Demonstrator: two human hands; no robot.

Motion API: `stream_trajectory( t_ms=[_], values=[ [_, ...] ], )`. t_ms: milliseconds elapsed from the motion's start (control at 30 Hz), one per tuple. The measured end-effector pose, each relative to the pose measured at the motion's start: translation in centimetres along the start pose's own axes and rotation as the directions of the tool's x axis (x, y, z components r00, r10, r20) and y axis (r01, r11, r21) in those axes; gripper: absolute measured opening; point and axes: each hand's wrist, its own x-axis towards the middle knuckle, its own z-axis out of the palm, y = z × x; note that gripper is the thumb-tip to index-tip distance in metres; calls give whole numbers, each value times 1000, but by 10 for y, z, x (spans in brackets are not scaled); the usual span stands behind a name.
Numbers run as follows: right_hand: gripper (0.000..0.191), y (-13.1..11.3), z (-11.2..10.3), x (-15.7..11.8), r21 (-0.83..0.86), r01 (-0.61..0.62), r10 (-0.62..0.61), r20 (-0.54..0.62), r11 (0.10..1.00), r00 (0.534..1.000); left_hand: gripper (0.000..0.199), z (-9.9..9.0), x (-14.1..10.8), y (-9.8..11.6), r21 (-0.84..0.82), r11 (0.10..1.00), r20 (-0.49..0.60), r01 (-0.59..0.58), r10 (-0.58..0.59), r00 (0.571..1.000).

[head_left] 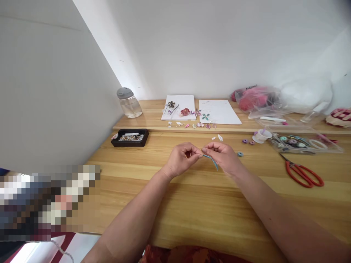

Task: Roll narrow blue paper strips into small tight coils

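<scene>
Over the middle of the wooden table, my left hand [183, 158] and my right hand [221, 156] meet at the fingertips. A thin blue strand [214, 162], thread or cord by its look, runs from the pinch and curves down below my right fingers. Both hands are closed in a pinch on it; its very end is hidden between the fingertips. Just beyond the hands lie small white leaf-shaped pieces [220, 137]. A small blue spool [240, 154] sits right of my right hand.
Red-handled scissors [304, 175] lie at the right, near a clear plastic box [307, 146] and a white cup [262, 136]. A black tray [129, 138] of beads and a water bottle [129, 103] stand left. Paper sheets [219, 111] and flower pieces [185, 112] rest on the back ledge.
</scene>
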Motion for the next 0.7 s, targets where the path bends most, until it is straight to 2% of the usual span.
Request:
stream_trajectory(
  t_ms=[100,167,267,333,433,500,600,700],
  values=[
    [28,6,4,-1,231,-229,210,102,946,972,21,1,2,-3,-114,991,-81,67,-77,994],
    [30,8,7,-3,324,-330,282,186,887,941,23,1,3,-5,-218,968,-137,122,-154,978],
    [29,9,12,-6,396,-422,340,262,815,903,25,2,5,-8,-319,930,-200,181,-253,947],
    [29,9,16,-9,413,-424,340,264,806,903,25,2,6,-10,-315,925,-244,213,-295,924],
    [29,8,23,-14,352,-363,297,227,863,927,24,1,7,-15,-237,936,-301,259,-324,897],
    [29,6,26,-18,270,-289,244,189,918,951,21,1,7,-19,-163,947,-305,276,-315,899],
    [25,0,29,-24,51,-84,79,95,995,992,16,0,6,-22,-10,970,-265,242,-236,935],
    [20,-7,25,-26,-203,142,-138,33,969,990,10,0,3,-18,174,977,-188,126,-92,978]
  ],
)
